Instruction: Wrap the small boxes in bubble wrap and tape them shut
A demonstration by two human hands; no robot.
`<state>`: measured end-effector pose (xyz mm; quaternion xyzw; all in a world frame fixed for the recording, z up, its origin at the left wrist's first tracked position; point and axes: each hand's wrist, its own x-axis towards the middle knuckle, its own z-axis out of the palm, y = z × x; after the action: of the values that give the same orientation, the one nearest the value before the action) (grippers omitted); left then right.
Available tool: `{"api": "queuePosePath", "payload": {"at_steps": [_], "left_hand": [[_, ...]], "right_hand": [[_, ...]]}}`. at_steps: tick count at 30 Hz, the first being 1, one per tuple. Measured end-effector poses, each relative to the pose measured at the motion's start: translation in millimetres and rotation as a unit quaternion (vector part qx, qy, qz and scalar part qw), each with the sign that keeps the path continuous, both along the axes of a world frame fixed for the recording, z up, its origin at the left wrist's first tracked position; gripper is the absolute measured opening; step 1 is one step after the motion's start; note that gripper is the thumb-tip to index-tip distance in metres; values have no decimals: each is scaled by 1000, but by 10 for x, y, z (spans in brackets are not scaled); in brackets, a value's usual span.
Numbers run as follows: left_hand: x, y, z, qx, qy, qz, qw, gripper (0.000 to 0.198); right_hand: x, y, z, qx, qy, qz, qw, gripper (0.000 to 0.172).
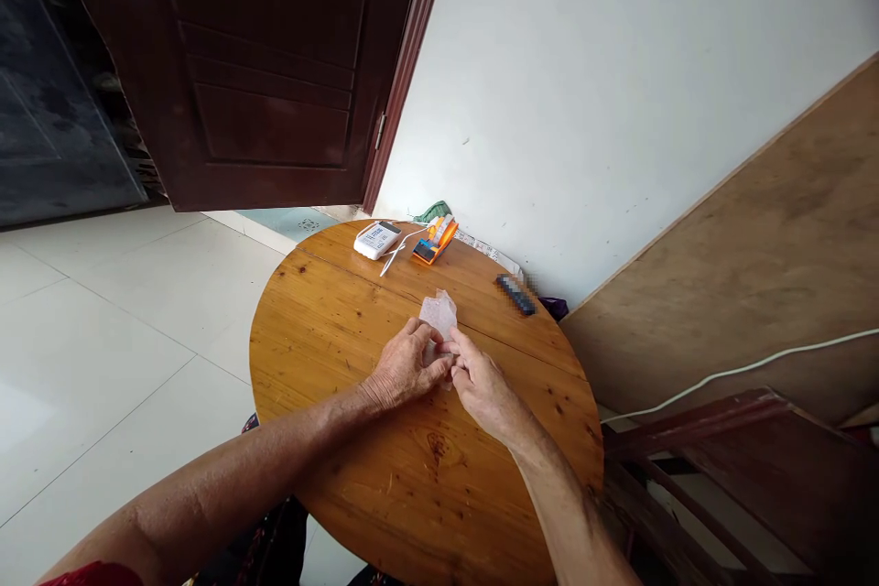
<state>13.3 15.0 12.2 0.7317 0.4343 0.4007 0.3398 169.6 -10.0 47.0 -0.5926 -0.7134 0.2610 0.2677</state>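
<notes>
A thin, whitish, crinkled sheet (438, 309), perhaps tissue or thin paper, lies at the middle of the round wooden table (330, 330). My left hand (410, 362) comes over it from the left, fingers curled and closed on the sheet. From the right, my right hand (481, 380) meets it, its fingertips pinched at the sheet's lower part, close against the left fingers. Between the two hands the sheet is largely hidden; its upper part sticks out beyond the fingers, and a small corner shows below.
Along the table's far edge lie a white device (377, 240) with a white cord, an open orange case (437, 242) and a dark, pixelated oblong object (515, 294). A white wall (583, 92) rises behind. A dark red door (275, 73) stands left, a wooden chair (748, 476) right.
</notes>
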Motion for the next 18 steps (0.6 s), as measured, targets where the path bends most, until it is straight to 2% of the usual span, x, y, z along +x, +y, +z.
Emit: {"api": "queuePosePath", "payload": {"at_steps": [3, 7, 10, 12, 13, 15, 18], "left_hand": [[28, 0, -20, 3, 16, 2, 1000, 24], [49, -1, -42, 3, 10, 6, 1000, 25], [64, -1, -53, -4, 7, 11, 1000, 25], [71, -3, -59, 0, 7, 10, 1000, 25], [74, -6, -61, 4, 7, 9, 1000, 24], [78, -13, -68, 8, 10, 12, 1000, 24], [79, -26, -85, 14, 17, 15, 1000, 26]], "right_hand": [[19, 30, 95, 6, -35, 24, 999, 61], [129, 111, 170, -4, 28, 29, 999, 53], [287, 220, 107, -36, 138, -90, 986, 47], [376, 315, 21, -76, 204, -181, 959, 44], [401, 366, -25, -100, 225, -204, 948, 41], [401, 472, -100, -139, 245, -202, 938, 36], [303, 621, -153, -150, 251, -145, 945, 31]]}}
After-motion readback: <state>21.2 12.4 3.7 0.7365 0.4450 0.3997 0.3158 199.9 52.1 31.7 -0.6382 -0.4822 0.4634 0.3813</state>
